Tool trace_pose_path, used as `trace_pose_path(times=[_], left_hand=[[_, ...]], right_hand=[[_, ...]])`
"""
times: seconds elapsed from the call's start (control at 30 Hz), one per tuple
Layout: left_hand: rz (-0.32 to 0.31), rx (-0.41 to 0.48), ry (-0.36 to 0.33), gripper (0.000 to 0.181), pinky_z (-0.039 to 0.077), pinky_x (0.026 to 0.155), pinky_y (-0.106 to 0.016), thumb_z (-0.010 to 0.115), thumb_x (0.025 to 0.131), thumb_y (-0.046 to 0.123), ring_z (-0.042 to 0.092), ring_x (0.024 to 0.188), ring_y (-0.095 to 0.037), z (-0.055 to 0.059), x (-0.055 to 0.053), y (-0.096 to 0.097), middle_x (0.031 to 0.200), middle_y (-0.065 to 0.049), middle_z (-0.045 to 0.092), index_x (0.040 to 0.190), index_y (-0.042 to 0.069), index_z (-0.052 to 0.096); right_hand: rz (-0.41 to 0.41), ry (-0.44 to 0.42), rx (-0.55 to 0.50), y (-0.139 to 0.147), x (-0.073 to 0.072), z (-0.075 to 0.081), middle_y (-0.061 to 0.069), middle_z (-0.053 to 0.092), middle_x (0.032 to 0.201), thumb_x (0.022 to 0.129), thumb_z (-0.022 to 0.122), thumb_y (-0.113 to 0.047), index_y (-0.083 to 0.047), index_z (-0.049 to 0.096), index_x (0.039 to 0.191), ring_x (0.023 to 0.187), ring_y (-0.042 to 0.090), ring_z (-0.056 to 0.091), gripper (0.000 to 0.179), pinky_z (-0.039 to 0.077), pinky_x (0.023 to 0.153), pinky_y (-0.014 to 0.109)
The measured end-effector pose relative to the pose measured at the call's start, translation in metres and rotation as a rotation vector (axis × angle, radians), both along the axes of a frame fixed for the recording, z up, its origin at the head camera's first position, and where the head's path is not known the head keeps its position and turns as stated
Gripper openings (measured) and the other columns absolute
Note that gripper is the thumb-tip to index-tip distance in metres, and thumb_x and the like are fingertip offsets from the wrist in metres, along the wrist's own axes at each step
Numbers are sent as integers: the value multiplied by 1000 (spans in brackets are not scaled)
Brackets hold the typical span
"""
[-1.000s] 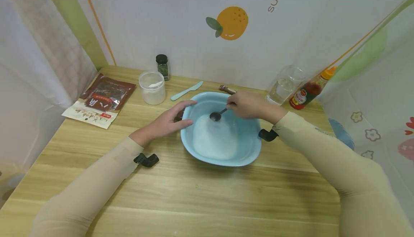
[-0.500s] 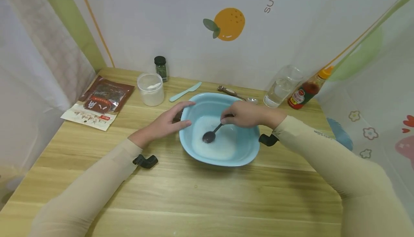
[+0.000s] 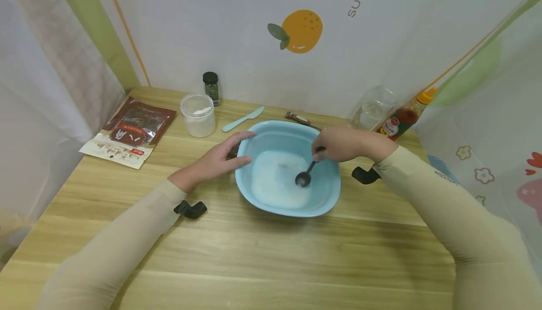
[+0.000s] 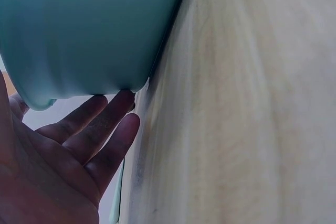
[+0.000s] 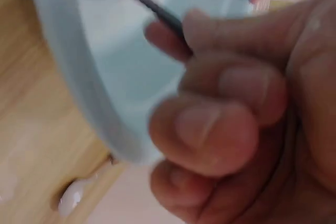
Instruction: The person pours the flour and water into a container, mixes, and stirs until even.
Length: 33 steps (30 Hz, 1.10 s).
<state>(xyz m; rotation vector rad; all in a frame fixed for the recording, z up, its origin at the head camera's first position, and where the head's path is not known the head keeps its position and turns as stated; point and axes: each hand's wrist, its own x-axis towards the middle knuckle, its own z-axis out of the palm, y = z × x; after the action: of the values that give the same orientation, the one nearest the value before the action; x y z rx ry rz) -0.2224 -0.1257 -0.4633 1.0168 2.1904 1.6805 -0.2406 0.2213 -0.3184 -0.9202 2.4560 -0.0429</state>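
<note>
A light blue plastic basin (image 3: 328, 202) stands on the wooden table with a whitish, cloudy layer (image 3: 277, 187) across its bottom. My right hand (image 3: 342, 144) pinches the handle of a dark spoon (image 3: 303, 179), whose bowl is down in the basin, right of its middle. At the basin's left side, my left hand (image 3: 222, 156) holds the rim, its thumb lying over the edge. The left wrist view shows the fingers (image 4: 110, 114) of that hand against the basin's outer wall.
Along the back are a seasoning bag (image 3: 131, 131), a clear tub of white powder (image 3: 199, 122), a dark-lidded jar (image 3: 211, 88), a pale knife (image 3: 243, 119), a second spoon (image 3: 298, 118), a glass of clear liquid (image 3: 372, 110) and a sauce bottle (image 3: 402, 118). A curtain hangs behind.
The spoon has swept through the basin, from the back toward the front left, then across to the right. My left hand stays at the rim.
</note>
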Motion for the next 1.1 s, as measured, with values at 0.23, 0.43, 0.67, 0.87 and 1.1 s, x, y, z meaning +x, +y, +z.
trace_pose_path(times=[0.23,0.43,0.67,0.87,1.1], left_hand=[[7,-1,-5,68,63,103,-49,68,109,12,64,138,-44,-1,1,-1,165,-21,47,170,8,39],[-3,-6,5,67,63,105,-50,68,109,12,65,138,-43,0,-1,0,163,-23,50,169,7,38],[4,-9,0,67,64,102,-47,68,109,12,67,134,-42,1,-2,-1,160,-24,53,169,8,39],[4,-15,-1,67,61,107,-50,68,109,12,66,136,-42,2,0,-2,161,-24,52,169,7,38],[11,-20,-8,67,63,104,-49,68,109,14,66,136,-42,2,1,0,162,-23,51,169,9,39]], right_hand=[[-7,-28,-80,-13,1,-9,5,78,100,115,65,-22,-11,82,112,82,16,62,21,54,77,40],[-64,147,-12,0,-2,-2,5,76,99,113,64,-16,-8,82,110,81,19,64,20,57,77,44],[11,-18,21,4,3,5,0,74,93,112,69,-20,-12,82,104,80,16,61,17,55,75,39],[-4,-81,-23,1,5,1,2,73,90,112,69,-18,-9,81,104,77,15,58,18,52,73,37],[32,-175,-64,-12,6,-12,2,76,94,113,68,-21,-15,81,103,80,12,59,18,52,76,34]])
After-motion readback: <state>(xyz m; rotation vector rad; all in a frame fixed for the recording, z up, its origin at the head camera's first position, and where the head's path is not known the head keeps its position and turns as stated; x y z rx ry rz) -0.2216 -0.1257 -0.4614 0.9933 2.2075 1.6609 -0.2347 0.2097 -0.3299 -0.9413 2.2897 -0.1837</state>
